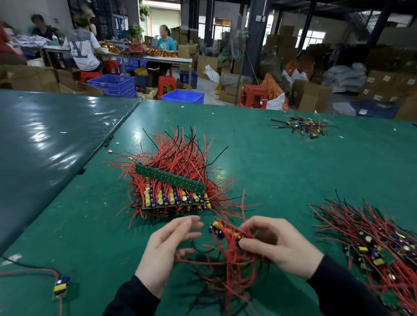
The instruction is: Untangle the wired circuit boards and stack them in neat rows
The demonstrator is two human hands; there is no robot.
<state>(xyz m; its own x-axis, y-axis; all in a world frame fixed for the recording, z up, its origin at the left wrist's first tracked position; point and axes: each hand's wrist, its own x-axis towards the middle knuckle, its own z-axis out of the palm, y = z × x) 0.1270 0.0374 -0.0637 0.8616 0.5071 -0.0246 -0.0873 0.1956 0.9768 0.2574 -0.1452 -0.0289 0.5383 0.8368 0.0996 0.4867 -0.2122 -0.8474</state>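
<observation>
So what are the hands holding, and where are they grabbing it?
The right hand pinches a small bundle of green circuit boards with red wires at its near end. The left hand holds nothing; a red wire only brushes its relaxed fingers.

Your hands work just in front of the stacked rows of green circuit boards with red wires (174, 190), whose stray leads reach toward your fingers. To your right, the loose heap of wired boards (380, 251) blocks that side. Open green bench (277, 169) lies between stack and heap, and beyond the stack up to the small far tangle of wires (303, 127). Near left, one single wired board with a yellow part (61, 286) lies apart.
</observation>
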